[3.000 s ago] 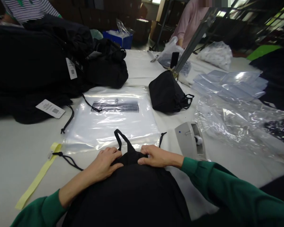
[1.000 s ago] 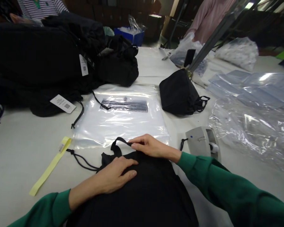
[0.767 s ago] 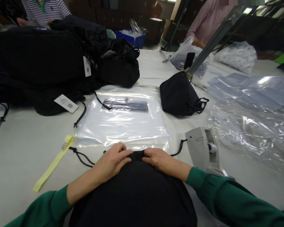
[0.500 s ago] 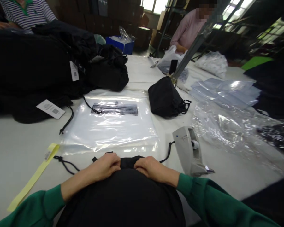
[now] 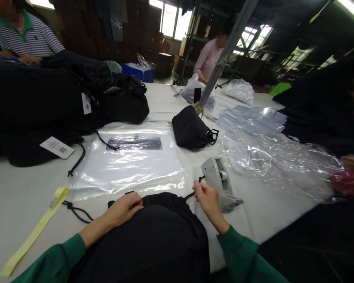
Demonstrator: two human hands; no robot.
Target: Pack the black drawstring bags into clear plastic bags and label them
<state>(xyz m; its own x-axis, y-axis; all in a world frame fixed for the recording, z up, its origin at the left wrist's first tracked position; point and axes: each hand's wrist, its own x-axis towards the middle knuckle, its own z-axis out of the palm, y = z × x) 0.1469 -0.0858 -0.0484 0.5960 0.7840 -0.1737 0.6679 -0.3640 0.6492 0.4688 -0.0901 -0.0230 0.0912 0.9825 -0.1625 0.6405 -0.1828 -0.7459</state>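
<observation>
**Top edge of the black drawstring bag [image 5: 168, 239] bunched, one cord attended to**

You have the bag on the near side of the white worktable [image 5: 17, 184], right in front of you, its rounded body towards you and its upper edge facing away. Your left hand [image 5: 123, 209] is curled over that edge, fingers bent and gripping the fabric. Your right hand [image 5: 208, 199] is off the fabric, beyond the bag's right corner, with thumb and fingers narrowed together; they appear to pinch the right cord [image 5: 190, 195] near its knotted end.

As far as progress can be judged, the top looks gathered and the right cord is in hand. The left cord [image 5: 79, 212] lies loose on the table, its knot untended. Whether the mouth is fully drawn in cannot be told, since your left hand and the folds cover part of it.

Just past the bag lies a stack of clear plastic bags [image 5: 129, 167], and the drawstring bag is not inside any of them. The grey tape dispenser [image 5: 212, 173] sits just beside your right hand.
</observation>
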